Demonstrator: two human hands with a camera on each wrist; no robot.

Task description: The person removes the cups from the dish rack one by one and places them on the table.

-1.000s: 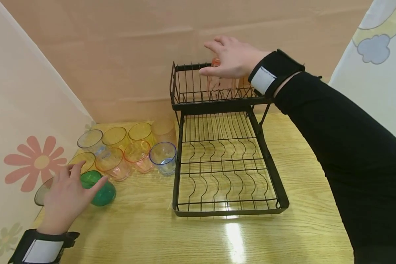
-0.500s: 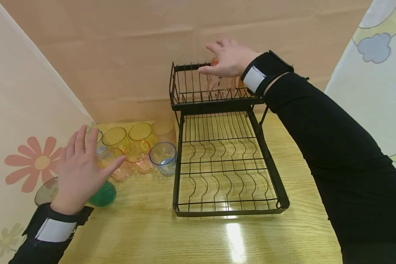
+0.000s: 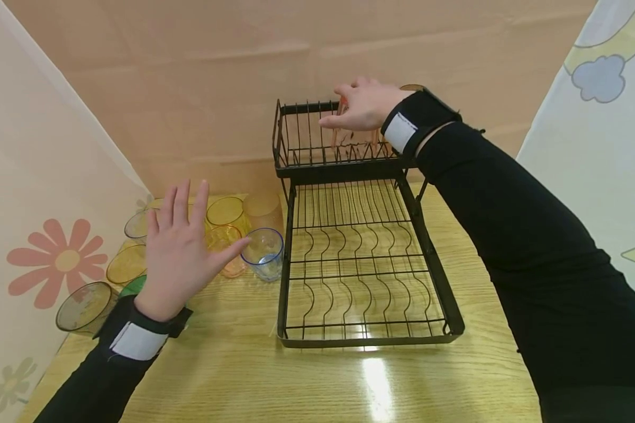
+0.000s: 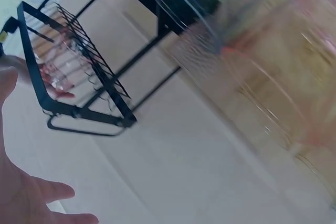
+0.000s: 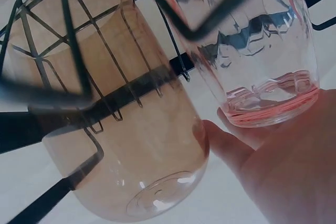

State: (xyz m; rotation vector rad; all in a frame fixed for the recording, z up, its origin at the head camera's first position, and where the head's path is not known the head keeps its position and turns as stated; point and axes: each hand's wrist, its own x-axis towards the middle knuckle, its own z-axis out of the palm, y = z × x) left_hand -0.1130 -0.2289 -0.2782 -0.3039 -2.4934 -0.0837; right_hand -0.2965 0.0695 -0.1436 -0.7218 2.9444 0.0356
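Observation:
My right hand [image 3: 367,107] is over a pink glass [image 5: 268,93] on the upper tier of the black dish rack [image 3: 344,171]. Its fingers are spread about the glass's thick base, which faces up. An amber glass [image 5: 142,145] stands upside down beside it, mostly behind my right wrist in the head view. My left hand [image 3: 177,252], fingers straight and spread, is above the glasses at the left. Its thumb points toward a blue-rimmed glass [image 3: 267,267]. Behind this hand a green glass [image 3: 132,286] and an orange-rimmed glass [image 3: 235,269] are partly hidden.
Around the left hand stand a grey glass [image 3: 84,308], yellow glasses [image 3: 224,208] and a peach glass [image 3: 261,205]. The rack's wide lower tier [image 3: 370,341] lies on the wooden table [image 3: 296,382]. Cloth screens hang behind and at both sides.
My left hand has moved right and away from the green glass, its fingers straightening and spreading. The right hand has lowered slightly over the pink glass, its forearm shifting left.

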